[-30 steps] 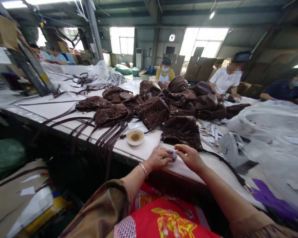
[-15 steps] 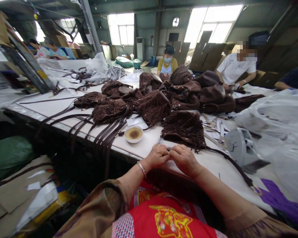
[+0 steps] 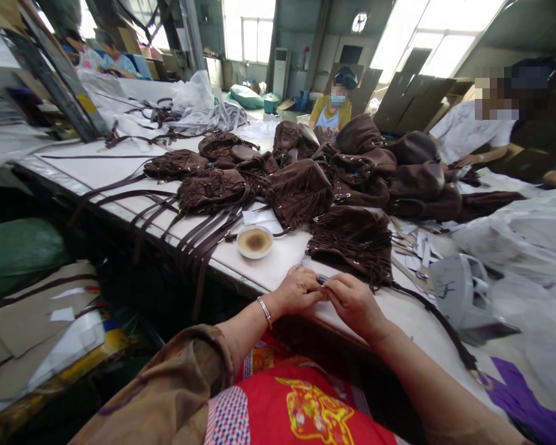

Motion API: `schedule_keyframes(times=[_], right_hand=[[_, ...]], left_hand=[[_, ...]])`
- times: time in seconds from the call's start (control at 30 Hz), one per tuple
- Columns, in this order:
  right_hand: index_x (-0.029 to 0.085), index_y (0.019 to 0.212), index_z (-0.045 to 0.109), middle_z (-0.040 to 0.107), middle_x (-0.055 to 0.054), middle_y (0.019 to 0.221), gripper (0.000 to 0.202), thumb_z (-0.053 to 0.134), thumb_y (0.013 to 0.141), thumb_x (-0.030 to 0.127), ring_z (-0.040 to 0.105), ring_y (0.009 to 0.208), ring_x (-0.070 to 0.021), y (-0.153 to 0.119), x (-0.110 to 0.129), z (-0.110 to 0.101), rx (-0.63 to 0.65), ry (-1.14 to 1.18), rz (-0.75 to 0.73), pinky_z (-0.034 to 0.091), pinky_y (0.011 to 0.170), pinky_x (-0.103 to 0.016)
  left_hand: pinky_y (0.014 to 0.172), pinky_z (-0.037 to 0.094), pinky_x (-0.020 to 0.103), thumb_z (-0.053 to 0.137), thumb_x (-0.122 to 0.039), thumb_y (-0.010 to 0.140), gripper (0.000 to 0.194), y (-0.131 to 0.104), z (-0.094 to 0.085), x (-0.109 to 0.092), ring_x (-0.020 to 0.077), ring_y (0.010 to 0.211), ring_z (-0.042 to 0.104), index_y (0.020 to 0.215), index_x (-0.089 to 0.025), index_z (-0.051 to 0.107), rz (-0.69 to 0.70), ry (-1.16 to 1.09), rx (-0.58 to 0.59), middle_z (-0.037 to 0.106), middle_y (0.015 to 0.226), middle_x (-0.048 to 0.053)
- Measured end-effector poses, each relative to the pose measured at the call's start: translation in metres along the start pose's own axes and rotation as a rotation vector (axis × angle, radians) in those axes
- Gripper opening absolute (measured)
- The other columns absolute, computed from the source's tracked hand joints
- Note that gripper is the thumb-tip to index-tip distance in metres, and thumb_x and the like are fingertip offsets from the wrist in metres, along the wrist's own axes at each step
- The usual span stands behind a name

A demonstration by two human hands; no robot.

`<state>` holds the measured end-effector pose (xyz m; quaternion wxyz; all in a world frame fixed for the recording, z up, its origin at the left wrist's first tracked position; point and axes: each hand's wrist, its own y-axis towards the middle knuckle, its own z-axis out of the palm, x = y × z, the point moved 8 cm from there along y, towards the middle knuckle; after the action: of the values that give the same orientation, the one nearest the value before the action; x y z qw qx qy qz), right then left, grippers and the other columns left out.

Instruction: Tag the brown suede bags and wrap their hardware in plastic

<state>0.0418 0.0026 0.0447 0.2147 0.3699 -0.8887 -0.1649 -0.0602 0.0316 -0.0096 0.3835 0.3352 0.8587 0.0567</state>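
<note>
My left hand and my right hand meet at the table's near edge, fingers closed in a pinch. Between the fingertips shows a small dark, shiny piece, too small and covered to name. A bit of clear plastic sticks up beside my left fingers. Just beyond my hands lies a dark brown fringed bag, its strap running right to a metal ring. To the left, a white bowl holds something yellowish with a brown centre.
More brown fringed bags are heaped across the table, with straps hanging over its edge. A grey plastic device, paper scraps, clear plastic sheeting and purple cloth lie right. Co-workers sit across the table.
The view has tilted and shifted, so the table things appear slightly further right. My hands stay together at the edge; a little more of the dark piece shows between my fingertips.
</note>
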Motion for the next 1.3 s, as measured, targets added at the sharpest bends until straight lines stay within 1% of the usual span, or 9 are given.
schedule_keyframes(times=[0.17, 0.37, 0.5, 0.67, 0.77, 0.83, 0.97, 1.1, 1.3], right_hand=[[0.018, 0.08, 0.064, 0.062, -0.008, 0.08, 0.024, 0.048, 0.097, 0.016, 0.054, 0.077, -0.0202, 0.004, 0.003, 0.005, -0.067, -0.077, -0.072, 0.044, 0.072, -0.034], [0.017, 0.091, 0.065, 0.065, -0.011, 0.089, 0.02, 0.047, 0.098, 0.018, 0.051, 0.08, -0.0229, -0.007, 0.016, 0.016, 0.137, -0.208, -0.196, 0.041, 0.075, -0.039], [0.018, 0.098, 0.068, 0.066, -0.01, 0.096, 0.018, 0.05, 0.098, 0.022, 0.055, 0.086, -0.0228, -0.006, 0.009, 0.012, 0.21, -0.066, -0.115, 0.043, 0.08, -0.04], [0.02, 0.078, 0.069, 0.065, -0.005, 0.081, 0.014, 0.061, 0.09, 0.016, 0.056, 0.08, -0.0196, 0.003, -0.022, 0.017, 0.187, 0.127, 0.108, 0.045, 0.074, -0.033], [0.02, 0.087, 0.071, 0.066, -0.005, 0.087, 0.007, 0.067, 0.084, 0.015, 0.058, 0.087, -0.0213, 0.007, -0.034, 0.024, 0.236, 0.085, 0.202, 0.046, 0.079, -0.033], [0.02, 0.093, 0.072, 0.066, -0.006, 0.091, 0.011, 0.064, 0.086, 0.017, 0.059, 0.089, -0.0216, 0.009, -0.033, 0.029, 0.323, 0.042, 0.199, 0.045, 0.082, -0.033], [0.019, 0.072, 0.071, 0.065, -0.006, 0.079, 0.022, 0.059, 0.09, 0.018, 0.058, 0.081, -0.02, 0.012, -0.025, 0.033, 0.452, -0.088, 0.199, 0.042, 0.077, -0.031], [0.017, 0.07, 0.068, 0.064, -0.007, 0.076, 0.023, 0.058, 0.091, 0.019, 0.056, 0.079, -0.0196, 0.016, -0.02, 0.028, 0.398, -0.208, 0.167, 0.038, 0.075, -0.031], [0.017, 0.07, 0.064, 0.06, -0.007, 0.079, 0.023, 0.056, 0.092, 0.018, 0.048, 0.079, -0.0205, 0.017, -0.008, 0.004, 0.188, -0.377, 0.018, 0.033, 0.076, -0.034]], left_hand=[[0.088, 0.038, 0.033, 0.064, -0.038, 0.09, 0.031, 0.0, -0.001, 0.003, 0.0174, 0.089, 0.06, 0.066, -0.018, 0.067, 0.003, 0.048, -0.043, 0.068, 0.082, 0.003], [0.091, 0.037, 0.035, 0.066, -0.037, 0.086, 0.028, -0.002, 0.004, 0.003, 0.0191, 0.092, 0.06, 0.064, -0.019, 0.065, 0.036, 0.085, -0.022, 0.068, 0.08, 0.002], [0.094, 0.036, 0.038, 0.066, -0.035, 0.085, 0.026, -0.003, 0.004, 0.004, 0.0208, 0.097, 0.06, 0.065, -0.019, 0.066, 0.028, 0.088, -0.025, 0.07, 0.085, 0.003], [0.095, 0.035, 0.04, 0.07, -0.037, 0.082, 0.026, -0.004, 0.003, 0.003, 0.0232, 0.105, 0.059, 0.065, -0.019, 0.067, 0.025, 0.069, -0.017, 0.071, 0.087, 0.004], [0.095, 0.035, 0.04, 0.071, -0.036, 0.082, 0.029, -0.004, 0.003, 0.003, 0.0229, 0.107, 0.059, 0.061, -0.018, 0.064, 0.039, 0.055, -0.031, 0.071, 0.083, 0.004], [0.095, 0.036, 0.039, 0.071, -0.036, 0.082, 0.028, -0.004, 0.004, 0.003, 0.0225, 0.107, 0.059, 0.061, -0.018, 0.065, 0.05, 0.056, -0.036, 0.07, 0.083, 0.004], [0.097, 0.036, 0.039, 0.07, -0.034, 0.083, 0.018, -0.004, 0.005, 0.002, 0.023, 0.108, 0.058, 0.072, -0.019, 0.07, 0.052, 0.078, -0.024, 0.07, 0.09, 0.005], [0.094, 0.039, 0.036, 0.066, -0.034, 0.086, 0.017, 0.0, 0.001, -0.001, 0.0213, 0.101, 0.059, 0.079, -0.019, 0.071, 0.02, 0.117, 0.034, 0.07, 0.094, 0.006], [0.078, 0.041, 0.032, 0.056, -0.043, 0.091, 0.028, 0.015, -0.007, -0.015, 0.0202, 0.084, 0.061, 0.085, -0.02, 0.069, 0.026, 0.232, 0.218, 0.07, 0.086, 0.005]])
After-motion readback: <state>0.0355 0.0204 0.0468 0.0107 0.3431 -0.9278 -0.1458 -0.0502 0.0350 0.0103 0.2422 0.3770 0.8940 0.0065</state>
